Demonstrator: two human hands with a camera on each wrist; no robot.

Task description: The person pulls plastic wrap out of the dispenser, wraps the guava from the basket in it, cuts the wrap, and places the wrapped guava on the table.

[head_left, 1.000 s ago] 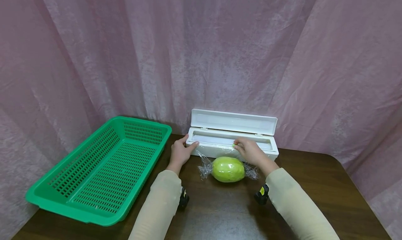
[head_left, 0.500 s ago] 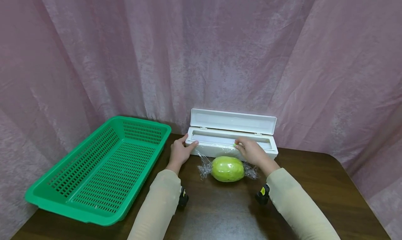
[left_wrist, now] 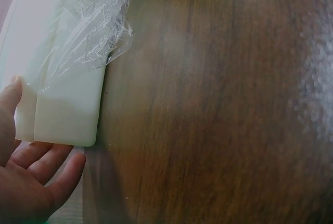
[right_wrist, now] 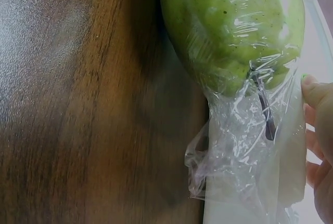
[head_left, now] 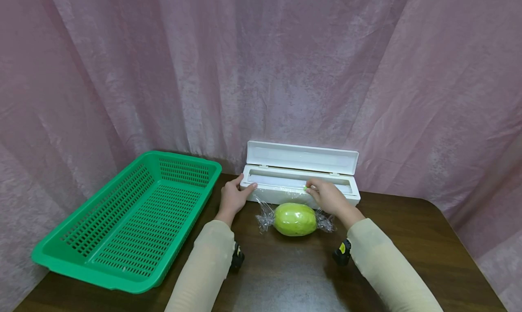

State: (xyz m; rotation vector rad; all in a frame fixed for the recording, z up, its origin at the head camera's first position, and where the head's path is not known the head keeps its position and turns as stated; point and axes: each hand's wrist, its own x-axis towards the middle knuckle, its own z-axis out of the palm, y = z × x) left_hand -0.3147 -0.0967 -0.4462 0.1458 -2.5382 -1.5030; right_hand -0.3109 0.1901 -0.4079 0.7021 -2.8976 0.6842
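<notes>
A white cling film dispenser point(head_left: 354, 192) lies at the back of the table, its hinged lid point(head_left: 302, 158) raised. My left hand point(head_left: 233, 199) grips the dispenser's left end, the thumb on top and several fingers at the end face. With thumb and fingertips, my right hand point(head_left: 329, 198) pinches a tiny green slide cutter point(head_left: 305, 188) on the front edge. Right in front lies a green oval fruit point(head_left: 295, 219) wrapped in film, both film ends point(head_left: 266, 218) bunched. A thin sheet of film runs from the dispenser to it. Its dark stem point(right_wrist: 264, 107) shows through the wrap in the right wrist view.
To the left stands a large green plastic basket point(head_left: 159, 221) with nothing visible in it. The dark wooden table point(head_left: 285, 275) ends at a rounded corner on the back right. Behind hangs a pink curtain point(head_left: 302, 76).
My right hand and the green cutter have slid slightly to the right along the dispenser. My left hand keeps its hold, and the wrapped fruit stays in place.
</notes>
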